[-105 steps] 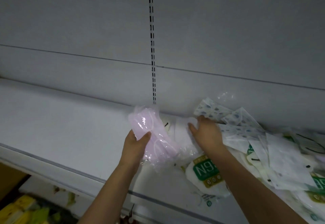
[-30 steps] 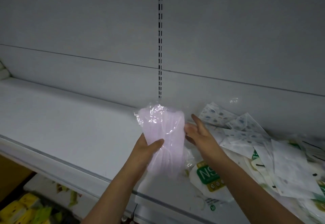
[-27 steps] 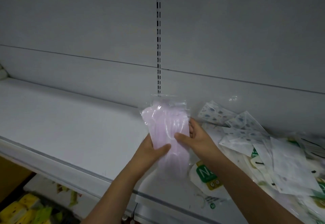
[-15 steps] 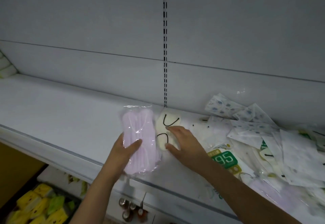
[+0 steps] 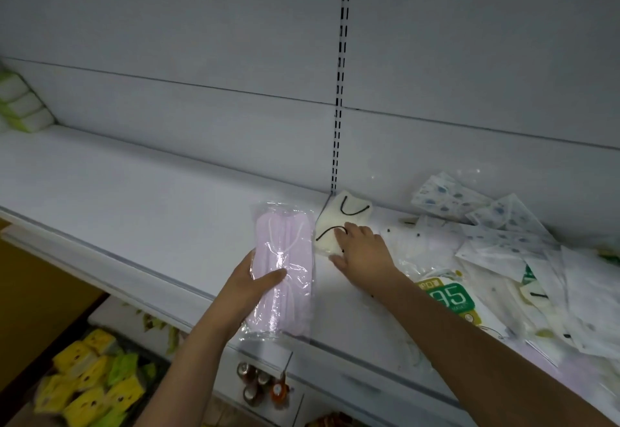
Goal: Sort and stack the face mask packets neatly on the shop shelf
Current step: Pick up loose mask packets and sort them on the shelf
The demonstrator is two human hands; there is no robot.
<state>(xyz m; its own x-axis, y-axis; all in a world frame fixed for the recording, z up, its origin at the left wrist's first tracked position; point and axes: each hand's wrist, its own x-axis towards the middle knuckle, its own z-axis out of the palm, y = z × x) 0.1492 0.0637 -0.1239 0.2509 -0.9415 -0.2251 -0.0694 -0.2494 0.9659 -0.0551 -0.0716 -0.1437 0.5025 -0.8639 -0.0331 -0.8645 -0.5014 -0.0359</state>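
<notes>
On the shelf [image 5: 134,191]: 1 pink mask packet [image 5: 285,272], 1 cream mask packet [image 5: 339,225], 2 hands, 1 green-labelled packet [image 5: 449,295].

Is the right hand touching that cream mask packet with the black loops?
Touching. The head view shows the right hand lying on the cream mask packet, fingers over its lower black loop, with no gap. The left hand holds the pink packet.

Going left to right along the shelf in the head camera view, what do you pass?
Green and white packs → pink mask packet gripped by the left hand → cream mask with black loops under the right hand → green 95 packet → patterned mask packets.
</notes>
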